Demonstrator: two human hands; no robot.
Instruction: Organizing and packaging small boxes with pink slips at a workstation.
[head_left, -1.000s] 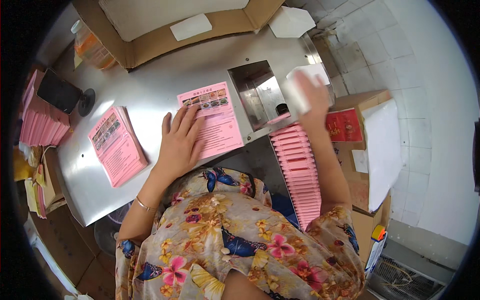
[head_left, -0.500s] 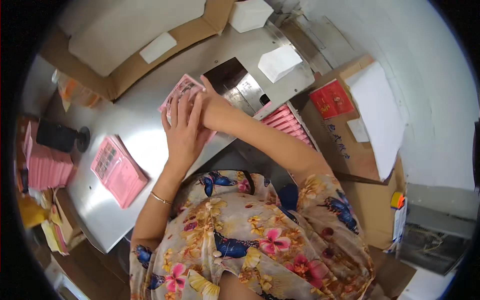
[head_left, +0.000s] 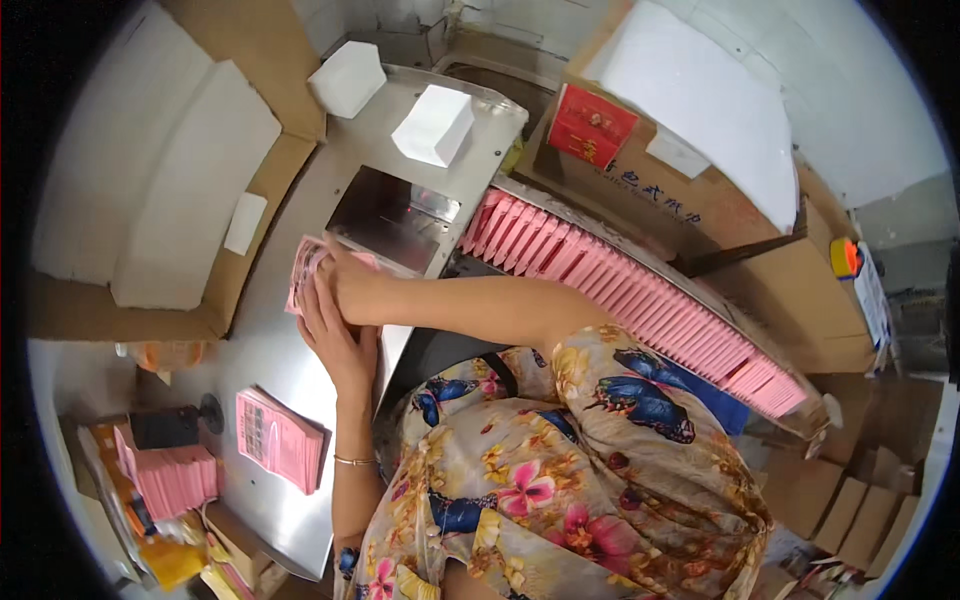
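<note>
At the near edge of the steel worktop (head_left: 268,335), both my hands meet over a flat pink printed packet (head_left: 306,262). My right hand (head_left: 352,288) reaches in from the right and grips it, its fingertips mostly hidden. Against its near side lies my left hand (head_left: 338,345), fingers long and close together, the thumb apart, also holding the packet. Parts of the packet show beyond my fingers; the rest is covered. A stack of similar pink packets (head_left: 282,440) lies on the steel nearer me, to the left.
A dark shiny recessed plate (head_left: 385,218) and two white blocks (head_left: 433,125) (head_left: 348,80) are farther along the worktop. On the right stands a long carton with a row of pink packets (head_left: 620,300). Brown cardboard boxes (head_left: 690,195) are behind it; more pink packets (head_left: 175,475) are piled far left.
The view has swung to the right, bringing the long row of pink packets into sight. My left fingers, spread over the packet before, now lie closer together beside my right hand.
</note>
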